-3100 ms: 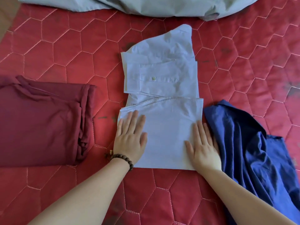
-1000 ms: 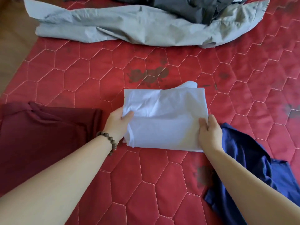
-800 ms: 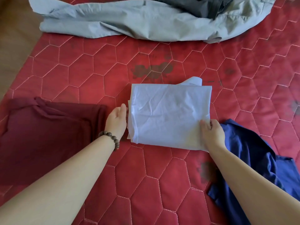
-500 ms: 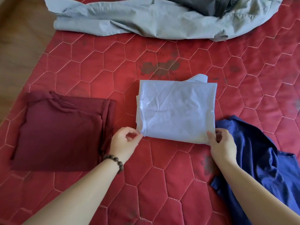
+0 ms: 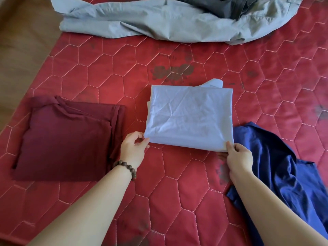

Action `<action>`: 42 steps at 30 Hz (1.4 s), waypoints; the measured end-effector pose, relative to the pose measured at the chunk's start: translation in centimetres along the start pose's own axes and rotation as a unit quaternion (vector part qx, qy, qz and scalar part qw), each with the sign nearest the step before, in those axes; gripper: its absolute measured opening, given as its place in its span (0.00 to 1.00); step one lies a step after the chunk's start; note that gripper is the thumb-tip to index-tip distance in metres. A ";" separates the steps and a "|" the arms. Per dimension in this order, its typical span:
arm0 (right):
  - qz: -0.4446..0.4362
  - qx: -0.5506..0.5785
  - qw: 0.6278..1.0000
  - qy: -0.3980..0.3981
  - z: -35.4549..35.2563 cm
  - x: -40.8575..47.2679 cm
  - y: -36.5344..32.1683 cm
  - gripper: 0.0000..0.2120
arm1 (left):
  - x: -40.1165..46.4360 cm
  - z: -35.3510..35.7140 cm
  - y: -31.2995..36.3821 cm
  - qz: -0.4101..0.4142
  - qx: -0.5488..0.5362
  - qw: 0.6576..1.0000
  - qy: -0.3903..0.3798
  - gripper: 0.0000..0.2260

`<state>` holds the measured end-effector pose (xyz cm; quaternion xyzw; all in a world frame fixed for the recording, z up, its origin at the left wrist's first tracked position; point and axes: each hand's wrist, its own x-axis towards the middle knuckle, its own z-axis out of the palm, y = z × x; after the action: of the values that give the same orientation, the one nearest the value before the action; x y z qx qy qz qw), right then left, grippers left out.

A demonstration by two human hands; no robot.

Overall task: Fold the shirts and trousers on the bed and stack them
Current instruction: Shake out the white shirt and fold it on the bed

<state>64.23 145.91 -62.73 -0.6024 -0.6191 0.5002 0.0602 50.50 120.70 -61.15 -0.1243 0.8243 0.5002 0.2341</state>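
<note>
A light blue shirt [image 5: 190, 116] lies folded into a rectangle in the middle of the red quilted bed [image 5: 106, 68]. My left hand [image 5: 134, 148], with a bead bracelet on its wrist, pinches the shirt's near left corner. My right hand [image 5: 239, 158] pinches the near right corner. To the left lies a folded maroon garment [image 5: 67, 141]. A crumpled dark blue shirt [image 5: 284, 167] lies unfolded at the right, partly under my right forearm.
A rumpled pale grey garment [image 5: 159, 22] stretches across the far edge of the bed, with a dark grey garment [image 5: 218, 6] on top of it. Wooden floor [image 5: 21, 41] shows beyond the bed's left edge.
The light blue shirt went from half folded to a compact rectangle. My hands moved from its sides down to its near corners and now pinch them.
</note>
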 end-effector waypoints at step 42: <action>-0.213 -0.178 0.961 -0.022 6.5 12.6 -14.7 0.04 | 16.7 6.1 10.4 0.163 0.213 0.963 -0.011 0.08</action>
<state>46.42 155.87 -62.42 -0.4464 -0.8131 0.3712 0.0435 33.15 131.50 -64.10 0.0700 0.9181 0.3462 0.1798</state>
